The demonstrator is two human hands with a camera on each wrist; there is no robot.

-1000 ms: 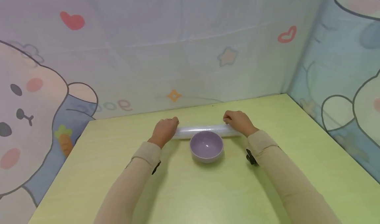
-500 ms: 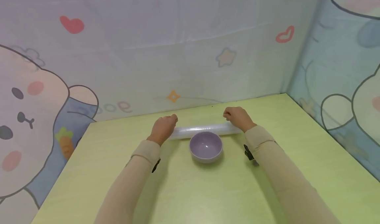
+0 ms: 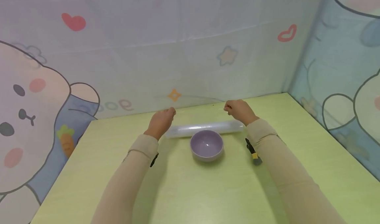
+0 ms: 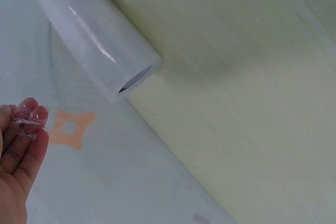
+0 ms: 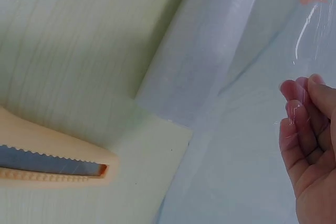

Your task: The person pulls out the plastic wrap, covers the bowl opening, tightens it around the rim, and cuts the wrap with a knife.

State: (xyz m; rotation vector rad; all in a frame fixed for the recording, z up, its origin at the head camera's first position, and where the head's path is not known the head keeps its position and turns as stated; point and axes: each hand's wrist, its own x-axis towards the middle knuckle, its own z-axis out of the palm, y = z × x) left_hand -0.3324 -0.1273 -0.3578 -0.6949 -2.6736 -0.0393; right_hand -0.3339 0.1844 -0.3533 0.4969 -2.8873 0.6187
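A long roll of clear plastic wrap [image 3: 205, 129] lies across the table behind a lilac bowl [image 3: 206, 145]. My left hand [image 3: 161, 120], past the roll's left end in the head view, pinches a gathered bit of the thin film [image 4: 26, 120]. Over on the other side, my right hand [image 3: 239, 111] pinches the film's other corner. Both hands are raised beyond the roll, towards the back wall. Glossy streaks of the stretched film [image 5: 310, 30] show beside the right fingertips in the right wrist view. The bowl's inside is bare.
A yellow-orange handle with a toothed slot over a metal strip [image 5: 58, 156], like a box cutter's, lies on the table near the right forearm. The pale yellow-green table [image 3: 196, 191] ends at a printed cloth backdrop [image 3: 142, 62], with another cloth [image 3: 338, 62] at the right.
Both hands have moved up and away from the roll, holding the film edge, so more of the roll's ends shows. More of the yellow tool shows by the right sleeve. The bowl stays put.
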